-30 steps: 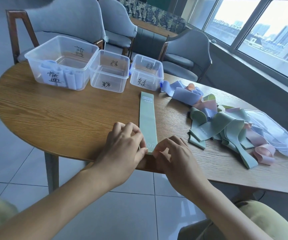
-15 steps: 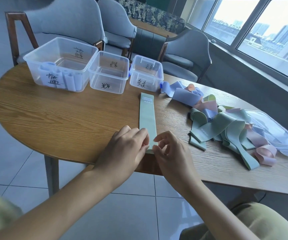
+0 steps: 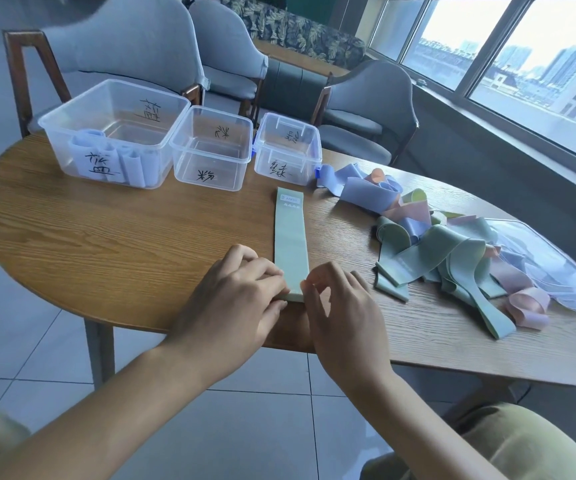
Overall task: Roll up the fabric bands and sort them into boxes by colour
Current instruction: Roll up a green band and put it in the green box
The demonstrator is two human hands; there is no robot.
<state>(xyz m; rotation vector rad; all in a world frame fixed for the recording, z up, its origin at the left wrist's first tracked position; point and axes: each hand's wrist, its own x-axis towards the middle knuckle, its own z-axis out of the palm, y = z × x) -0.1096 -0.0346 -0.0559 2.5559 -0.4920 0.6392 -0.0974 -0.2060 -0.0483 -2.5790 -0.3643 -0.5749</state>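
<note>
cam: single head-worn wide-angle, no second view to overlap | aim: forward and down across round wooden table point(image 3: 106, 237) | range: close, both forearms enter from bottom edge, table's near rim at frame centre | far field: plastic boxes point(image 3: 210, 147) 11–12 o'clock, chairs point(image 3: 366, 109) behind, windows point(image 3: 521, 57) 2 o'clock

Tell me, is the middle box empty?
Empty. The middle box shows only its clear bottom, while the left box holds blue bands.
</note>
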